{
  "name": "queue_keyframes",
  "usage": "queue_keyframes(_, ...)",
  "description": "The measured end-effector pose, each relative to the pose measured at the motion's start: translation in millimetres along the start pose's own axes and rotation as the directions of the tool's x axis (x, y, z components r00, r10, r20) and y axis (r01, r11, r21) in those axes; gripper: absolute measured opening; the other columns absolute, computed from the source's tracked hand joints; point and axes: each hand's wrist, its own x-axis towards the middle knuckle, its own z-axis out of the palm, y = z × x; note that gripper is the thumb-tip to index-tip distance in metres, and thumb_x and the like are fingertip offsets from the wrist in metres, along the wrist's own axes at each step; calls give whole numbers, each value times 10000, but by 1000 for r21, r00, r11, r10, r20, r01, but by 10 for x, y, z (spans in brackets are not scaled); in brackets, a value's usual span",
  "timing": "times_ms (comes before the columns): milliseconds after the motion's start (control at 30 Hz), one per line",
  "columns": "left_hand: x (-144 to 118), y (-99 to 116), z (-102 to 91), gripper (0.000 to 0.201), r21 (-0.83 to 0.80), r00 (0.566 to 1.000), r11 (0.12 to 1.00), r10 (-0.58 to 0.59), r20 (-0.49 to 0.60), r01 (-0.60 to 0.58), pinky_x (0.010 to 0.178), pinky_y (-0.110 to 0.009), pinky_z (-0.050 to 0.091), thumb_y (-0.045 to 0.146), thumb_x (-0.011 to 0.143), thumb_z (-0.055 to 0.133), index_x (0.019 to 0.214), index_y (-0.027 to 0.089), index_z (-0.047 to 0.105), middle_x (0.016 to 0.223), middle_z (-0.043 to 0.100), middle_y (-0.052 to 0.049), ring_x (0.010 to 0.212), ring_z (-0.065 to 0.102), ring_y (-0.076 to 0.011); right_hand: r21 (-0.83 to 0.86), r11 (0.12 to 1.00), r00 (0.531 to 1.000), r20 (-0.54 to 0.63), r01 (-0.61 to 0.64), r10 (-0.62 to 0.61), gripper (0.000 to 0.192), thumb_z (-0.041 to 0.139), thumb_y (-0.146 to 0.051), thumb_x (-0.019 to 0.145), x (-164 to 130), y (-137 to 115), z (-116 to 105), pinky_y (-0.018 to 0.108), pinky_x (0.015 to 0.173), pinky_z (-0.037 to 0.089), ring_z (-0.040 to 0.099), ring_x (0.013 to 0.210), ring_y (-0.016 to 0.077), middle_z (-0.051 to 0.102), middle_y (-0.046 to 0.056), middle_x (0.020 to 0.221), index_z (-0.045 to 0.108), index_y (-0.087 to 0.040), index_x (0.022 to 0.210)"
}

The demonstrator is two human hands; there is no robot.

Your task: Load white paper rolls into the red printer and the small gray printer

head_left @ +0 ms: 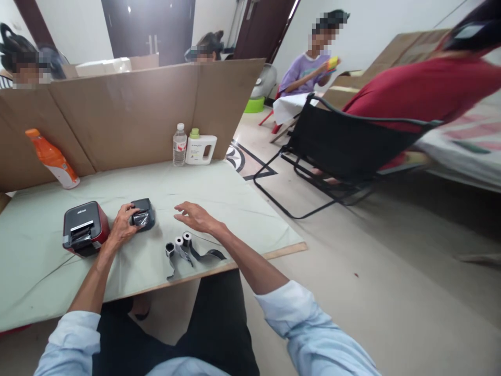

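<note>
Left hand [124, 223] fingers gripping small black printer [143, 213] | right hand [195, 216] fingers spread, hovering | paper rolls [180, 244] at its 7 o'clock | red printer [84, 228] at left hand's 9 o'clock

The printer [84, 228] is glossy red plastic with a matt black top. The black cartridge [142, 214] near the table's [235, 193] front edge looks shiny plastic. Table: smooth pale cover, wood edge. Divider [129, 115]: matt cardboard.
</note>
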Motion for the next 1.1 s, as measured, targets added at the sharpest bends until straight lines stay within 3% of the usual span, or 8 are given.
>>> queue_keyframes(133, -26, -39, 53, 467, -13, 999, 999, -29, 23, 29, 1126, -508, 512, 164, 757, 676, 1220, 207, 718, 1502, 498, -135, 1391, 533, -330, 101, 989, 981, 171, -112, 94, 521, 678, -510, 944, -380, 74, -228, 373, 953, 556, 714, 1075, 265, 711, 149, 1299, 683, -168, 1337)
queue_keyframes(200, -49, -34, 71, 495, -19, 999, 999, -50, 23, 50, 1103, -507, 536, 151, 752, 653, 1240, 212, 710, 1530, 476, -131, 1394, 532, -335, 144, 979, 958, 269, -142, 99, 650, 723, -566, 889, -519, 62, -221, 380, 945, 562, 709, 1093, 281, 705, 155, 1318, 647, -165, 1395)
queue_keyframes(267, -66, -22, 78, 528, -25, 998, 998, -60, 25, 60, 1087, -502, 552, 137, 744, 639, 1262, 218, 701, 1551, 461, -127, 1382, 545, -333, 166, 974, 950, 294, -154, 100, 727, 760, -578, 844, -602, 43, -156, 386, 940, 563, 704, 1099, 291, 693, 161, 1339, 625, -162, 1426)
queue_keyframes(567, -74, 10, 64, 557, -20, 996, 997, -73, 50, 74, 1079, -490, 559, 119, 735, 617, 1281, 203, 684, 1579, 426, -138, 1360, 567, -323, 319, 943, 975, 219, -94, 23, 507, 731, -486, 857, -577, 8, 161, 356, 865, 562, 711, 966, 256, 743, 126, 1189, 735, -143, 1229)
queue_keyframes(867, -73, 69, 15, 515, -5, 996, 998, -62, 61, 62, 1102, -484, 537, 160, 780, 660, 1292, 210, 691, 1558, 464, -139, 1339, 587, -316, 346, 936, 969, 246, -57, -32, 521, 741, -464, 878, -484, -25, 170, 387, 927, 571, 715, 1023, 254, 718, 143, 1288, 705, -158, 1299)
queue_keyframes(967, -59, 93, -5, 457, -12, 999, 999, -33, 40, 33, 1132, -508, 506, 203, 803, 682, 1259, 217, 712, 1512, 524, -141, 1355, 572, -315, 304, 952, 984, 177, -29, -27, 502, 726, -470, 907, -375, -2, 124, 379, 902, 580, 717, 1004, 240, 707, 154, 1294, 701, -158, 1300)
queue_keyframes(1100, -17, 109, -15, 330, -6, 1000, 1000, 2, -3, -2, 1112, -519, 512, 250, 819, 716, 1146, 246, 761, 1381, 633, -116, 1304, 599, -301, 215, 965, 986, 26, 153, -162, 384, 710, -344, 936, -62, -39, 154, 361, 890, 565, 703, 938, 194, 705, 114, 1239, 691, -192, 1288)
